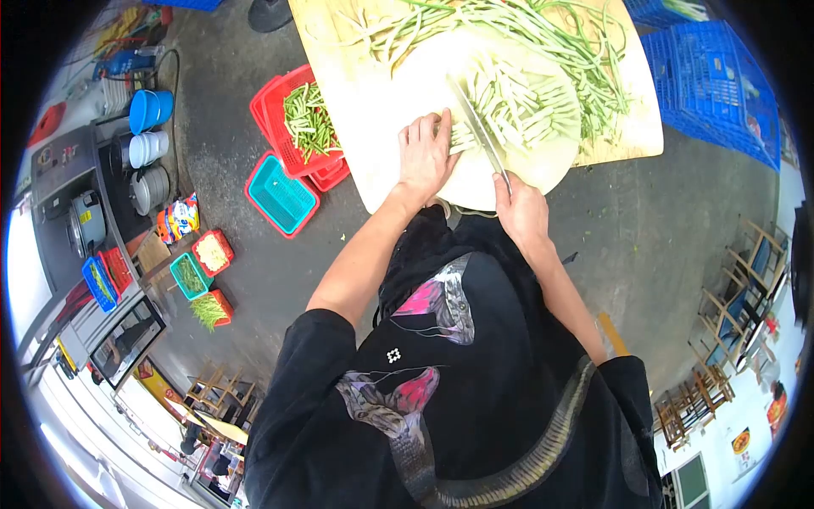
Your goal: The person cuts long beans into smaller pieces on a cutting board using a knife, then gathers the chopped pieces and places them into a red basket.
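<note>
My right hand (521, 208) grips the handle of a knife (480, 124), whose long blade slants across a round pale cutting board (551, 170). Left of the blade, my left hand (426, 154) is closed over a small bunch of long beans (462, 137), their ends poking out toward the knife. Short cut bean pieces (517, 97) lie spread on the board just right of the blade. Longer uncut beans (585, 42) are heaped along the far and right side of the wooden table (640, 127).
A red basket of cut beans (298, 161) stands beside the table's left edge, with a teal basket (284, 199) below it. Blue crates (712, 85) are at the right. Small vegetable baskets (212, 252) and buckets (151, 110) are farther left; wooden chairs (742, 280) stand right.
</note>
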Demonstrator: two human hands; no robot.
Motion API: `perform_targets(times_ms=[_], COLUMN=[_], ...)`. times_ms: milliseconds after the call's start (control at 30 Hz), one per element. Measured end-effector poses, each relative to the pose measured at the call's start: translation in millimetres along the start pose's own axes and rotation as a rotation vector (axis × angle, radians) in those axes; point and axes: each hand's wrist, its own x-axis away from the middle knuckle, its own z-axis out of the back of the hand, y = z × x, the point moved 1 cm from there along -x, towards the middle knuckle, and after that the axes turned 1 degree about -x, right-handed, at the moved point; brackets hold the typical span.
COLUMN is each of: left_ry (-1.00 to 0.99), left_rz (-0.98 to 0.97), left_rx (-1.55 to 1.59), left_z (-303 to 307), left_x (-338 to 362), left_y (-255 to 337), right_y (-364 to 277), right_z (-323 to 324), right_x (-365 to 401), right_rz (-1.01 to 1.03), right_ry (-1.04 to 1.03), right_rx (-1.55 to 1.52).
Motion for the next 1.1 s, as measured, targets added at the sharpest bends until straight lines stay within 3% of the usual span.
perform_targets(times_ms=[233,767,967,1100], left_ry=[-0.075,-0.012,0.000,0.003], left_rz=[-0.034,-0.028,0.073,0.008], left_rx=[0.107,0.198,0.234,0.237], left_z=[21.4,15.5,29.1,17.4], left_x=[0.4,6.2,13.8,15.2], left_y=[-5.0,-6.5,-13.2,-23.3], right_y=[-2.7,12.6,13.9,2.6], right_z=[11.8,8.1,-4.6,-2.5], right_x=[4.4,26.8,28.9,28.8], right_rz=[0.029,0.025,0.022,0.033], right_ry=[-0.049,0.012,0.018,-0.001], right_rx=[0.055,0.080,0.043,0.048])
